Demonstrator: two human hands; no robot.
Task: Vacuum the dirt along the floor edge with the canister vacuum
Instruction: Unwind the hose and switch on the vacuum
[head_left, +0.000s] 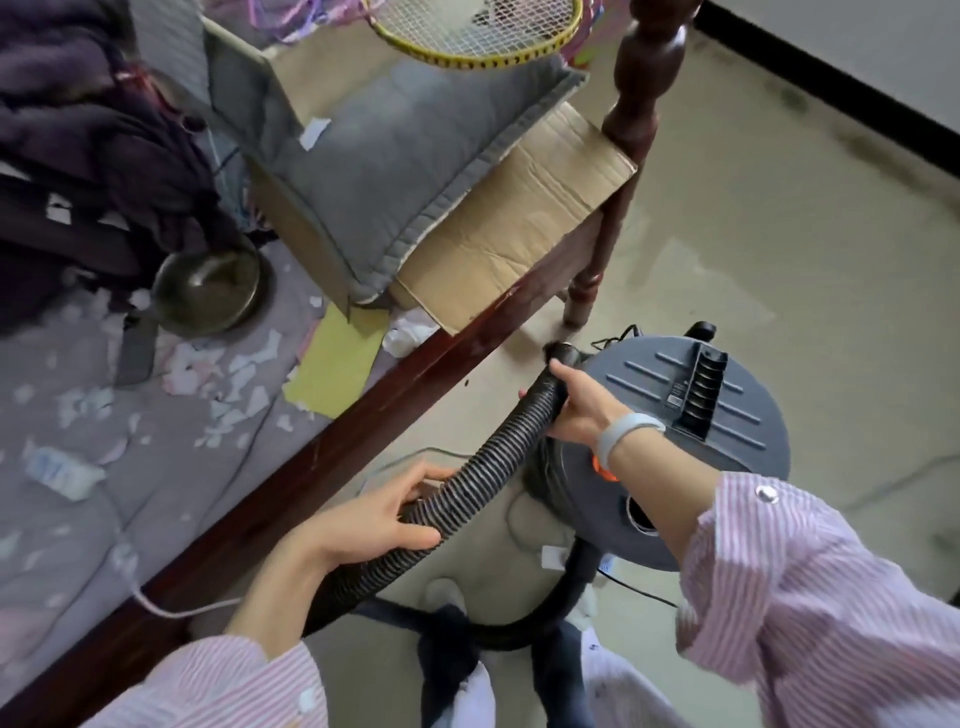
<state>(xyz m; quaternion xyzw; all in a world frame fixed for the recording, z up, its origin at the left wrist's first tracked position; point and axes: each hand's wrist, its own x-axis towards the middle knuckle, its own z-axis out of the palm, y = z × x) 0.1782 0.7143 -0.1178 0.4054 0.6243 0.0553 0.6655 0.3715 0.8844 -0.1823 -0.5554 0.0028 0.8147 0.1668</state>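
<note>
My right hand (576, 402) is closed around the upper end of the ribbed black hose (467, 488), a little right of the middle of the frame, with the thumb lying along the top of it toward the open mouth of the hose, where a small tuft of dark fluff sits. My left hand (374, 519) holds the same hose lower down, in the lower middle of the frame: the thumb lies on top and the fingers curl around the hose from its far side. Between my two hands the hose runs as a slanted line, and below my left hand it bends down, passes along the bottom of the frame and goes up to the canister vacuum (691, 431). The vacuum is a round grey-blue body with a black handle on its lid, and it stands on the pale floor (753, 218) at the right of the middle, just behind my right hand and wrist. I wear a grey band on the right wrist and sleeves with pink stripes. Left of the hose, a dark red wooden bed rail (322, 447) crosses the frame as a diagonal. Behind it, in the left half, the mattress is covered with scraps of torn paper (234, 374); a metal bowl (208, 291) lies there too. In the upper middle a grey cushion (405, 156) rests on flat cardboard (519, 218), and a yellow racket (478, 31) is at the top edge.
</note>
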